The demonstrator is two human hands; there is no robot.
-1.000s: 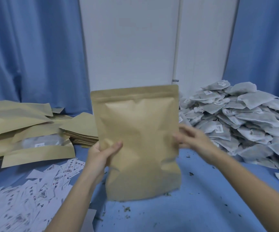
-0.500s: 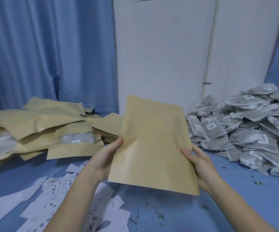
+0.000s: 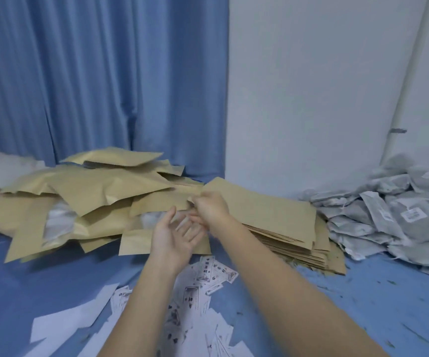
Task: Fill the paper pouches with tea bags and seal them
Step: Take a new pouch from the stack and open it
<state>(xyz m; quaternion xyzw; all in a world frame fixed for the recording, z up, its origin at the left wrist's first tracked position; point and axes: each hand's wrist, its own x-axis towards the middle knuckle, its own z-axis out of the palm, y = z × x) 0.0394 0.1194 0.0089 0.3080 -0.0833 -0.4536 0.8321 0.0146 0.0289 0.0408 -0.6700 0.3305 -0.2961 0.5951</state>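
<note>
I judge the step in hand to be lifting one fresh pouch off the stack of flat pouches [image 3: 272, 217], which lies toward the far edge of the tabletop [image 3: 53, 274], between the heap of filled pouches [image 3: 79, 191] on the left and the tea bags [image 3: 393, 217] piled at the far right. To do it well I would peel only the top sheet at its near-left corner, check that a second one is not clinging beneath, and draw it toward me low and flat so the rest of the stack does not slide.

My right hand [image 3: 212, 206] reaches forward over the near-left corner of the stack, knuckles up, fingers curled down at the edge of the top pouch [image 3: 234, 194]. It seems to pinch that corner, but the frame is blurred there and I cannot tell for sure whether paper is between the fingers.

My left hand [image 3: 174, 234] sits just beside and below it, palm turned up and to the right, fingers spread and relaxed, gripping nothing; it looks ready to receive the pouch. Both forearms stretch out from the near edge, over the scattered paper labels [image 3: 203, 282] lying there.
</note>
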